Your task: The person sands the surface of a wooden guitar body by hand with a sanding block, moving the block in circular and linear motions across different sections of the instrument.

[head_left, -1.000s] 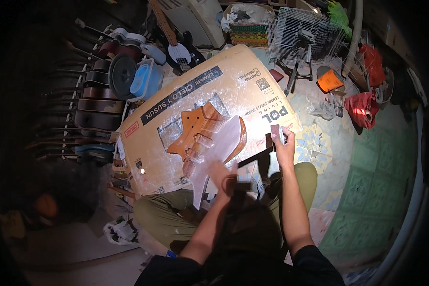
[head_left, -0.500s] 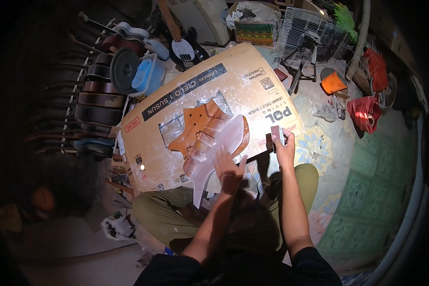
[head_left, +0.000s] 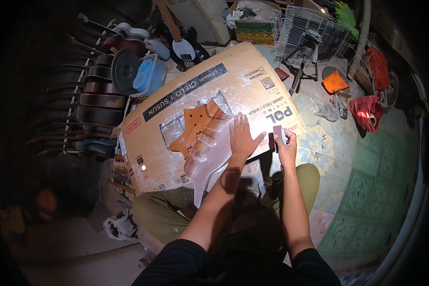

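Observation:
An electric guitar body (head_left: 194, 125) of orange-brown wood lies on a flat cardboard box (head_left: 243, 62). Pale dust coats its near side, and hollows are cut along its middle. My left hand (head_left: 242, 137) rests on the far right part of the body with its fingers stretched out, hiding some of the dusty surface. To the right, over the box's near edge, my right hand (head_left: 287, 147) grips a small sanding block (head_left: 278, 132) with a dark reddish-brown face. The block is apart from the guitar body.
Several guitars (head_left: 100, 99) stand in a row at the left, beside a blue plastic tub (head_left: 148, 74). A black electric guitar (head_left: 183, 47) leans at the back. A wire cage (head_left: 291, 28), an orange container (head_left: 335, 82) and a red bag (head_left: 365, 112) sit at the right.
My left hand has moved up and to the right over the guitar body, from its dusty near part to its far right part. My right hand keeps the sanding block in nearly the same place.

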{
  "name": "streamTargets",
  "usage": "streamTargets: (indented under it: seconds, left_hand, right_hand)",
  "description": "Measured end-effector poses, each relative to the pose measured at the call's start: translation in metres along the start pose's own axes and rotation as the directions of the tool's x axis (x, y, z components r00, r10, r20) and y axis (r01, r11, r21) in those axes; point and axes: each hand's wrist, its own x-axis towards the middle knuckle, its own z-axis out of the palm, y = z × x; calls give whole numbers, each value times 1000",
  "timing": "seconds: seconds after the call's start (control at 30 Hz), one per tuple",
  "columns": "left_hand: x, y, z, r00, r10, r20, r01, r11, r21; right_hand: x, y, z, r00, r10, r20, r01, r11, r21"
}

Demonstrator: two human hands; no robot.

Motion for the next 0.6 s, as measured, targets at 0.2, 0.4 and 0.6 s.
streamTargets:
  seconds: [0.2,0.4,0.6]
  left_hand:
    - [-92,-34,-9,972,-218,-88,222,975,32]
    - [-229,-81,-28,925,-317,-208,345,931,116]
    - [-273,-96,-25,819,-539,-198,567,812,137]
  right_hand:
    - [6,23,-11,1000,-20,3,20,998,-62]
    - [1,21,-9,999,-12,37,16,996,-88]
    - [-30,0,-12,983,-121,135,139,981,-135]
